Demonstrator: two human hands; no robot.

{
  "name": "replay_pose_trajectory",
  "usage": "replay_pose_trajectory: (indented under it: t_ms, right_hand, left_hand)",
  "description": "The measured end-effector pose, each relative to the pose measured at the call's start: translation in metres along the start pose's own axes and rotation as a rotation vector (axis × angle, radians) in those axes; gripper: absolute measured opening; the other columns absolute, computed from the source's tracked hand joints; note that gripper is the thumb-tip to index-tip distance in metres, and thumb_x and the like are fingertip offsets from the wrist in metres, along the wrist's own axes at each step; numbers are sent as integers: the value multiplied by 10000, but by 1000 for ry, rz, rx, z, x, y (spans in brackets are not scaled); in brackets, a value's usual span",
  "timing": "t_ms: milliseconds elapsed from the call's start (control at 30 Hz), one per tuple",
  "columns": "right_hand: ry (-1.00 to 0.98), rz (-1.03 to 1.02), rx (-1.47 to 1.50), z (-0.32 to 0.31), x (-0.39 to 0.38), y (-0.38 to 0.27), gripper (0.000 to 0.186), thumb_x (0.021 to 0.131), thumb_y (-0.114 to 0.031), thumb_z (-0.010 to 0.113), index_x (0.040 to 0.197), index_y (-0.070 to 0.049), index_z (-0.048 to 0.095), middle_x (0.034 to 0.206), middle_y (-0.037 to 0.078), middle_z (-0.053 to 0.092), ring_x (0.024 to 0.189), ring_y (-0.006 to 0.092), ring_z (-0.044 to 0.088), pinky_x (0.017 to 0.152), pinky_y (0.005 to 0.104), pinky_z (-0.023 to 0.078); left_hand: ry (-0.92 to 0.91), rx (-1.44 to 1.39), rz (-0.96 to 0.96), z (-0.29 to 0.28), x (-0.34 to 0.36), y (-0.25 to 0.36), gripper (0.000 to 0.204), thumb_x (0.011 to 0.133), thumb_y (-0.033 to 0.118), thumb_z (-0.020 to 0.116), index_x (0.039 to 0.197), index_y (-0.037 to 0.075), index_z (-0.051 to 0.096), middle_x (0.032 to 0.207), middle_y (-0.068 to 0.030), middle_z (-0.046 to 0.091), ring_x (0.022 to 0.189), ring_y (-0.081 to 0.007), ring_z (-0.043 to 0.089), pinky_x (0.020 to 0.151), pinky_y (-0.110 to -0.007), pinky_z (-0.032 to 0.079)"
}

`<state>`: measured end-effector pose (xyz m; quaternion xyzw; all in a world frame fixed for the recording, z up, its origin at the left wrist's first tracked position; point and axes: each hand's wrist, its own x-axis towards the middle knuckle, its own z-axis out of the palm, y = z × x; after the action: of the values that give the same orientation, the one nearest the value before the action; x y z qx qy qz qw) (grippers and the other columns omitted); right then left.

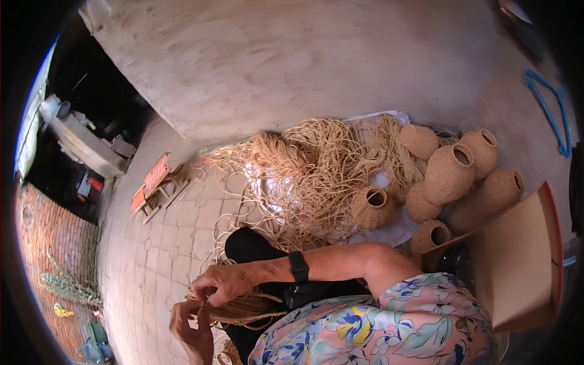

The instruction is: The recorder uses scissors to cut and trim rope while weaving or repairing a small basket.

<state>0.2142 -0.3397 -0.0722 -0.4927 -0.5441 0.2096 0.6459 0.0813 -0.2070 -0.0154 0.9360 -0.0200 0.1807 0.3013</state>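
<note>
Both hands are together at the lower left, over a bundle of tan straw cord (246, 309) on my dark-clothed lap. My right hand (226, 285), with a black band on its wrist, reaches in from the right; its fingers are pinched together at the edge of the bundle. Just below and to the left, my left hand (191, 328) is closed, thumb against fingers, where the cord ends meet. The strand between the fingertips is small and partly covered. Below the bundle, part of a woven straw piece (227, 354) shows.
A tangled heap of straw cord (322, 164) lies on white sheeting by the wall. Several woven vase-shaped baskets (449, 174) stand or lie right of it. An open cardboard box (526, 261) is at the right. A small wooden stool (159, 185) with red-orange covering stands on the paving.
</note>
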Motion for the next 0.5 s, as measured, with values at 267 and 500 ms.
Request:
replay_pose_trajectory:
  t_ms: [267, 500]
  right_hand:
    - [39, 34, -176, 0, -3, -5, 198, 625, -127, 637, 763, -2, 572, 699, 130, 617, 666, 252, 593, 607, 362, 438]
    - [171, -10, -314, 12, -5, -7, 214, 630, -164, 657, 776, -21, 595, 687, 132, 632, 676, 328, 618, 594, 400, 461]
  left_hand:
    - [26, -346, -124, 4, 2, -20, 154, 770, -35, 642, 855, 27, 530, 787, -26, 543, 718, -89, 530, 657, -237, 440]
    - [12, -156, -41, 0, -1, -5, 136, 789, 11, 630, 888, 3, 536, 800, -43, 553, 776, -108, 547, 705, -246, 453]
